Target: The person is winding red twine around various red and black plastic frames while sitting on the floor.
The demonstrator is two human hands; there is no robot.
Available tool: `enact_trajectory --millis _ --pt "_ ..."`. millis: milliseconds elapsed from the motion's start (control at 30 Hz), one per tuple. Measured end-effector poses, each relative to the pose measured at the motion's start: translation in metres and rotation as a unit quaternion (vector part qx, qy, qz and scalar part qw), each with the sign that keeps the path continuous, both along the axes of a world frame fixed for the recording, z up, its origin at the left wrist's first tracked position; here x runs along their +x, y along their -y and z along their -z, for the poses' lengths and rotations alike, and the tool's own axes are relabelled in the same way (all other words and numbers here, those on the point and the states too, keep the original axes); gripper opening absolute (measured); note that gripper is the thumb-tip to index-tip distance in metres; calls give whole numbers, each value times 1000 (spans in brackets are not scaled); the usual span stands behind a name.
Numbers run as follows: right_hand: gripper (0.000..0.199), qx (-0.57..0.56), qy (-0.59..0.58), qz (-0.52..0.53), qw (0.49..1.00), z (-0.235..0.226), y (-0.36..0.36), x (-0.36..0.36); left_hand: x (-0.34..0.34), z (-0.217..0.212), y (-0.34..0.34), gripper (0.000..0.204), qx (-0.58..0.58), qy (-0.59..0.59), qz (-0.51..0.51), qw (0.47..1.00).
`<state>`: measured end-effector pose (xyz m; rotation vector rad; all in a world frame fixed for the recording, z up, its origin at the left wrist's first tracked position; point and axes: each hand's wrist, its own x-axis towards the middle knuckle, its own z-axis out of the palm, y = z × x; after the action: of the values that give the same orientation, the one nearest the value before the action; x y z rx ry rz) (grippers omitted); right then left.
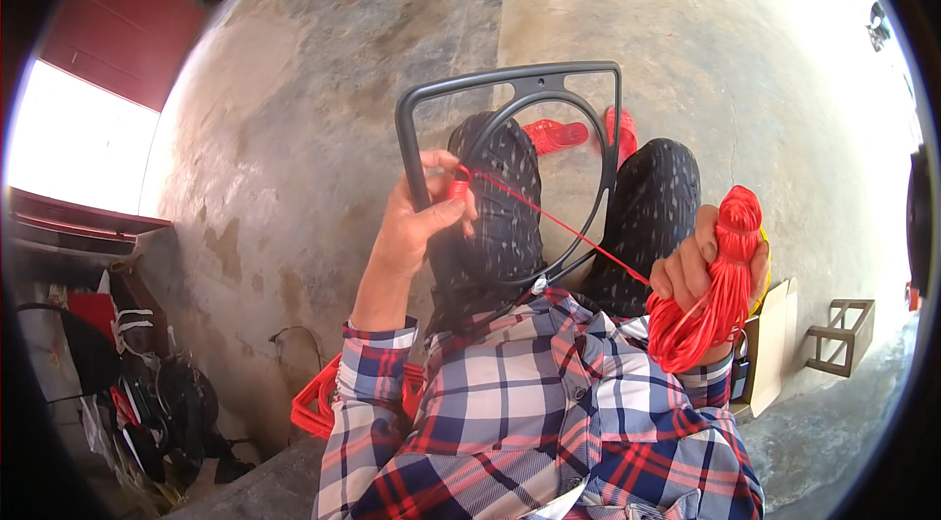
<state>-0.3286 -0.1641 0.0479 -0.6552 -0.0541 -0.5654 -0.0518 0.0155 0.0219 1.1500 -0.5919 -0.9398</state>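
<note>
A dark grey frame (512, 74) with rounded corners and a ring inside it stands tilted over my lap. My left hand (420, 216) is closed at its left side, thumb and fingers pinching a short tight winding of red cord (458, 191). One strand runs taut from there across the ring to my right hand (690, 263). That hand is closed around a thick hank of red cord (714, 295), bound near its top, with loose loops hanging below the fingers. What part of the frame the left fingers press behind the winding is hidden.
Red slippers (556, 136) are on the concrete floor beyond my knees. A red plastic basket (319, 400) is by my left elbow. To the right are an open cardboard box (776, 348) and a small wooden stand (841, 337). Piled clutter (162, 407) fills the lower left.
</note>
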Motion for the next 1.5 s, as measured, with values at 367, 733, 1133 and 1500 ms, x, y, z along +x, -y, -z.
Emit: enact_trajectory --millis 367,733,1133,1500 --pt "41 134 -186 90 969 26 32 45 -17 -1 -1 29 45 79 -13 996" --pt "29 -253 -239 83 934 1 9 114 -48 -42 35 59 31 487 11 873" --pt "32 276 5 -202 940 48 6 124 -46 -31 28 53 -23 338 97 936" --pt "45 51 -253 68 964 66 24 69 -29 -13 16 12 -57 365 -32 929"
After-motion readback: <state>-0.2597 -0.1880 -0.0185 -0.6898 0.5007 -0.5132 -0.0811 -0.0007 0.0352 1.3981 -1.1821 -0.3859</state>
